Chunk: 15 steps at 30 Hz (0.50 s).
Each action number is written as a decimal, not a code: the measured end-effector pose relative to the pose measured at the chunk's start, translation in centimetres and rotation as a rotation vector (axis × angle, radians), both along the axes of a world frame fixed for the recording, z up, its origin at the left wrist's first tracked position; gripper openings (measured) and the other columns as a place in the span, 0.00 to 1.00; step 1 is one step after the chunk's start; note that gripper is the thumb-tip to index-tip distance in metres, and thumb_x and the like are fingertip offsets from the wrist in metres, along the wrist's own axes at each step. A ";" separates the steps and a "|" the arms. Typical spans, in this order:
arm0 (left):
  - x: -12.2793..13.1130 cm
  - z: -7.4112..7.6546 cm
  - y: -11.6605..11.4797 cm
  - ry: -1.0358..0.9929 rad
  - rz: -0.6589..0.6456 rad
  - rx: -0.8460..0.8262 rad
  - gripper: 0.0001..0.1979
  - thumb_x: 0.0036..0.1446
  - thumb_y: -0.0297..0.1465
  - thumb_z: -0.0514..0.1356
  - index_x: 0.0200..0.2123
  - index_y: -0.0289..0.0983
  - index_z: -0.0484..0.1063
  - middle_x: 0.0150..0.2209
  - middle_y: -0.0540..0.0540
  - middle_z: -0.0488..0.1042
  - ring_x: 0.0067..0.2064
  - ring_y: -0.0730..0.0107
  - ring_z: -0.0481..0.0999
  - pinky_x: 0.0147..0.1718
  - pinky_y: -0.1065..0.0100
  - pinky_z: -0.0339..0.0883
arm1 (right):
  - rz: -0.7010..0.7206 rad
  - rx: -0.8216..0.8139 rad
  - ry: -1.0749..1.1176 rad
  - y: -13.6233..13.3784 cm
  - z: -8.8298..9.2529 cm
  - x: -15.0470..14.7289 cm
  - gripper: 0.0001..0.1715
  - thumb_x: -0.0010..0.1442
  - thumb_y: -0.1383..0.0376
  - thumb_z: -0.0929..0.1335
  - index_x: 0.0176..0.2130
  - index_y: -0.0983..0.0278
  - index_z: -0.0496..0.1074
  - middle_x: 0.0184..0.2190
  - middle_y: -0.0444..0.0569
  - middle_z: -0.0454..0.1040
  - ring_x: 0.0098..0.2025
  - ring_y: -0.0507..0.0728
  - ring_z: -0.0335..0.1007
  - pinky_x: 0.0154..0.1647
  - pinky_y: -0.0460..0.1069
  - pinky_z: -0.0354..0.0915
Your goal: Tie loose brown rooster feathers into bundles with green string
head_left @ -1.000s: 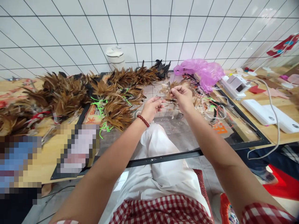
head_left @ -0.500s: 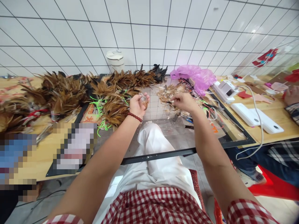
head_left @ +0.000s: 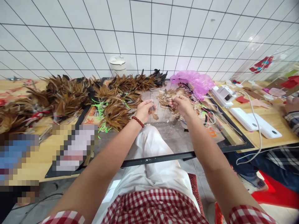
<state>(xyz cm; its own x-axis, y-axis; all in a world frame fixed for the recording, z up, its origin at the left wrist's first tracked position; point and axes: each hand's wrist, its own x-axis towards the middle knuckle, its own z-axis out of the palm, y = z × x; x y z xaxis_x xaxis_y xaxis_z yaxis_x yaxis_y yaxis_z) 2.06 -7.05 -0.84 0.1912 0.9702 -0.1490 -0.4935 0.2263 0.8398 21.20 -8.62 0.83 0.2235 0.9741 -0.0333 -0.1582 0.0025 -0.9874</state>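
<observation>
My left hand (head_left: 145,111), with a dark red bead bracelet (head_left: 138,121) on its wrist, pinches a small brown feather (head_left: 154,116) that hangs from the fingertips. My right hand (head_left: 181,105) is closed in a pinch over a pile of loose pale feathers (head_left: 167,95); what sits between its fingers is too small to make out. The two hands are apart, above a glass panel (head_left: 168,140) with a black frame. To the left of my left hand lie brown feather bundles (head_left: 116,116) with bright green ties (head_left: 100,107).
Longer rows of brown feathers (head_left: 63,96) spread leftward. A white lidded container (head_left: 118,64) stands by the tiled wall. Behind my right hand is a pink plastic bag (head_left: 192,81). White power banks (head_left: 266,126) and a cable (head_left: 257,124) lie at right, near another person's hand (head_left: 291,105).
My left hand has turned over and moved slightly right and nearer, the feather now hanging down. My right hand has rotated, its fingers pinched, drawing closer to the left. The view has tilted slightly.
</observation>
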 end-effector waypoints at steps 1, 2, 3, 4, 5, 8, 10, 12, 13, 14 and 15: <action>0.1 0.1 -0.2 0.004 -0.015 -0.013 0.11 0.45 0.20 0.62 0.34 0.33 0.69 0.23 0.48 0.75 0.24 0.73 0.75 0.28 0.71 0.70 | 0.020 0.001 0.057 -0.1 -0.1 -0.3 0.08 0.49 0.66 0.71 0.27 0.63 0.66 0.25 0.44 0.75 0.27 0.49 0.72 0.30 0.44 0.67; 0.3 0.3 -0.5 0.006 -0.024 -0.026 0.11 0.45 0.19 0.62 0.35 0.33 0.70 0.24 0.47 0.76 0.25 0.73 0.75 0.29 0.70 0.70 | 0.035 0.014 0.085 -0.1 -0.2 -0.6 0.10 0.48 0.65 0.72 0.28 0.64 0.66 0.26 0.45 0.76 0.28 0.49 0.73 0.30 0.43 0.68; 0.4 0.5 -0.7 0.006 -0.029 -0.038 0.11 0.46 0.18 0.62 0.35 0.32 0.70 0.24 0.47 0.76 0.25 0.73 0.75 0.29 0.70 0.70 | 0.045 0.038 0.093 -0.1 -0.4 -1.0 0.12 0.47 0.64 0.73 0.29 0.64 0.67 0.27 0.45 0.77 0.29 0.49 0.73 0.30 0.43 0.68; 0.6 0.6 -1.0 0.005 -0.034 -0.054 0.11 0.46 0.18 0.62 0.35 0.31 0.71 0.24 0.46 0.76 0.25 0.73 0.75 0.30 0.70 0.70 | 0.055 0.071 0.087 0.0 -0.7 -1.4 0.13 0.45 0.63 0.75 0.29 0.64 0.68 0.28 0.45 0.77 0.29 0.49 0.73 0.31 0.43 0.68; 0.7 0.7 -1.2 0.004 -0.038 -0.073 0.10 0.46 0.17 0.62 0.34 0.31 0.71 0.25 0.46 0.76 0.25 0.74 0.75 0.31 0.70 0.70 | 0.065 0.112 0.070 0.0 -1.1 -1.8 0.15 0.45 0.62 0.75 0.29 0.63 0.69 0.28 0.45 0.77 0.30 0.50 0.73 0.32 0.44 0.69; 1.0 0.8 -1.4 -0.026 -0.061 -0.126 0.07 0.49 0.17 0.61 0.32 0.30 0.72 0.24 0.47 0.76 0.25 0.74 0.75 0.31 0.71 0.70 | 0.082 0.256 -0.010 0.2 -2.1 -3.1 0.17 0.43 0.57 0.76 0.29 0.63 0.70 0.27 0.43 0.75 0.30 0.50 0.71 0.35 0.46 0.68; 0.9 0.8 -1.3 -0.076 -0.088 -0.147 0.05 0.50 0.17 0.60 0.31 0.31 0.72 0.23 0.48 0.75 0.26 0.75 0.75 0.30 0.72 0.70 | 0.089 0.344 -0.070 0.2 -2.6 -3.8 0.17 0.43 0.56 0.76 0.29 0.62 0.71 0.26 0.41 0.73 0.29 0.50 0.68 0.35 0.47 0.67; 0.8 0.6 -1.0 -0.127 -0.120 -0.167 0.04 0.52 0.18 0.60 0.29 0.31 0.71 0.23 0.49 0.74 0.26 0.75 0.75 0.30 0.73 0.70 | 0.082 0.428 -0.140 0.1 -2.8 -4.2 0.16 0.44 0.56 0.76 0.28 0.62 0.72 0.27 0.42 0.72 0.31 0.50 0.67 0.37 0.48 0.67; 0.7 0.5 -0.8 -0.140 -0.134 -0.181 0.05 0.53 0.19 0.59 0.28 0.31 0.71 0.23 0.49 0.73 0.26 0.75 0.75 0.30 0.73 0.70 | 0.075 0.464 -0.190 0.0 -2.7 -4.3 0.14 0.44 0.56 0.76 0.27 0.61 0.72 0.28 0.42 0.72 0.33 0.51 0.67 0.39 0.49 0.66; 0.6 0.4 -0.6 -0.148 -0.142 -0.193 0.05 0.55 0.20 0.59 0.28 0.32 0.71 0.23 0.49 0.73 0.26 0.75 0.75 0.30 0.73 0.70 | 0.066 0.490 -0.250 0.0 -2.6 -4.3 0.13 0.45 0.57 0.76 0.26 0.61 0.72 0.29 0.44 0.72 0.35 0.52 0.68 0.41 0.49 0.66; 0.5 0.3 -0.5 -0.154 -0.138 -0.200 0.05 0.56 0.21 0.59 0.28 0.32 0.70 0.24 0.49 0.74 0.26 0.75 0.75 0.29 0.73 0.70 | 0.053 0.502 -0.312 0.1 -2.4 -4.2 0.12 0.45 0.57 0.75 0.25 0.61 0.73 0.30 0.44 0.72 0.36 0.53 0.68 0.42 0.50 0.66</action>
